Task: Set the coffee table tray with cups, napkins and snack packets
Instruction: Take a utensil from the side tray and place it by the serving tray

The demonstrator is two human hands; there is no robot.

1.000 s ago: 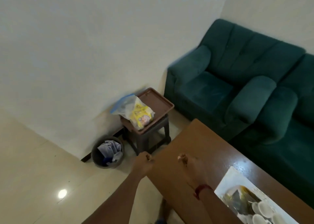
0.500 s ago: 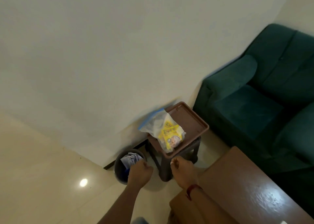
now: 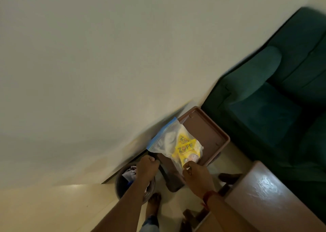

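Observation:
A brown tray lies on a small dark stool against the wall. On it rests a clear zip bag with a blue seal, holding yellow snack packets. My left hand is curled into a fist at the tray's near left corner. My right hand reaches the tray's near edge, its fingertips touching the bag's lower end. Whether they pinch the bag is hidden. No cups or napkins are in view.
A round waste bin with papers stands left of the stool, under my left arm. A dark green sofa fills the right. The glossy wooden coffee table corner is at lower right. My foot is on the pale floor.
I have stepped away from the coffee table toward the stool. Both hands moved forward from mid-air to the tray's near edge, and the right one now touches the bag.

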